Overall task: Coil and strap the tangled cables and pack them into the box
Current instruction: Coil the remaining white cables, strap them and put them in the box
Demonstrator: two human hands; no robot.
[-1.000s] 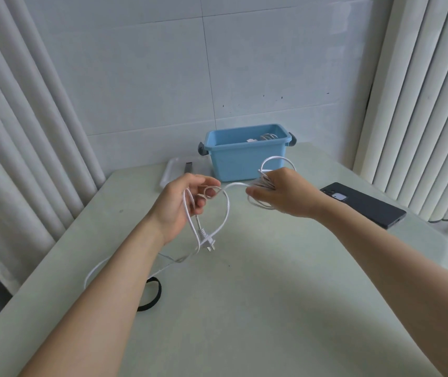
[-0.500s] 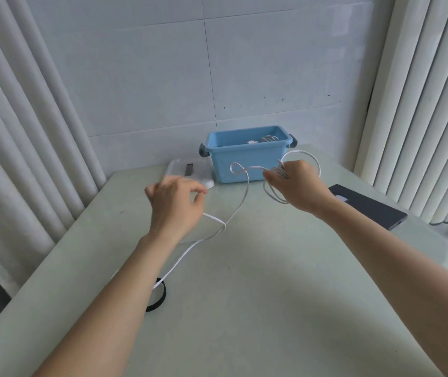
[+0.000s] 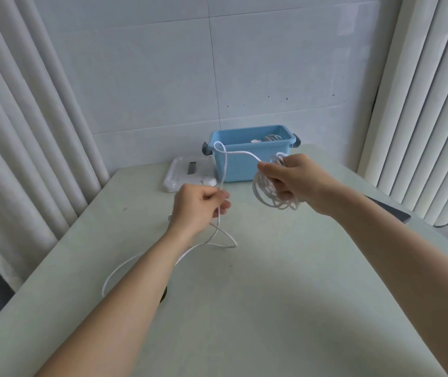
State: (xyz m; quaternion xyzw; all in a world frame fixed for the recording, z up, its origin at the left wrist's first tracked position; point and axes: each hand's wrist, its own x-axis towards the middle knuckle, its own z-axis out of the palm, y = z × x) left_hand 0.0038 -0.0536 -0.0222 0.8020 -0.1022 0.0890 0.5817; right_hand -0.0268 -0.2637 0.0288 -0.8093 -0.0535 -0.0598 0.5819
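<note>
Gripping coiled loops of thin white cable [image 3: 261, 195], the right hand [image 3: 296, 178] is holding them above the pale green tabletop [image 3: 271, 295] near the light blue plastic box [image 3: 244, 165]; the left hand [image 3: 195, 208] is pinching the slack trailing onto the tabletop.

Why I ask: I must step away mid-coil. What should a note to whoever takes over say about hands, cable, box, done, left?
Left hand pinches the white cable's loose run.
Right hand grips the coil wound so far, held above the table.
Blue box stands at the far edge, some coiled cable already in it.
Left: wind the tail lying on the table, strap the coil, pack it.
</note>
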